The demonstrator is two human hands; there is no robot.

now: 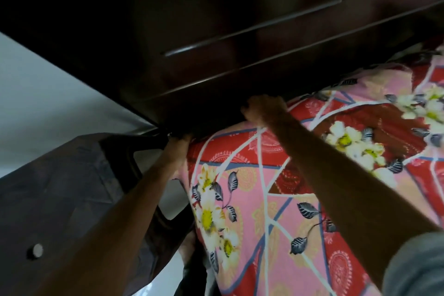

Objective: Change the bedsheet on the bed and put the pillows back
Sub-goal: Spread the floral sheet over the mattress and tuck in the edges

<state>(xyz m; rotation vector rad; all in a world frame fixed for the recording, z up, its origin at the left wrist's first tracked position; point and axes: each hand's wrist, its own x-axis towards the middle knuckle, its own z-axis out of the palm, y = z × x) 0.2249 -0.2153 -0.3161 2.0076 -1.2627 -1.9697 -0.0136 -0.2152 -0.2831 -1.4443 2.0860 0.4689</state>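
Observation:
A red and pink floral bedsheet (276,190) covers the mattress, up to the dark wooden headboard (216,38). My left hand (177,145) reaches to the mattress corner by the headboard, and its fingers are hidden in the dark gap there. My right hand (263,109) sits at the sheet's top edge against the headboard, fingers curled into the fabric. Both forearms stretch forward over the bed. No pillow is in view.
A dark wooden bedside cabinet (67,199) with a round knob (37,250) stands left of the bed. Pale floor (48,103) shows beyond it. A foot (188,247) shows between cabinet and bed.

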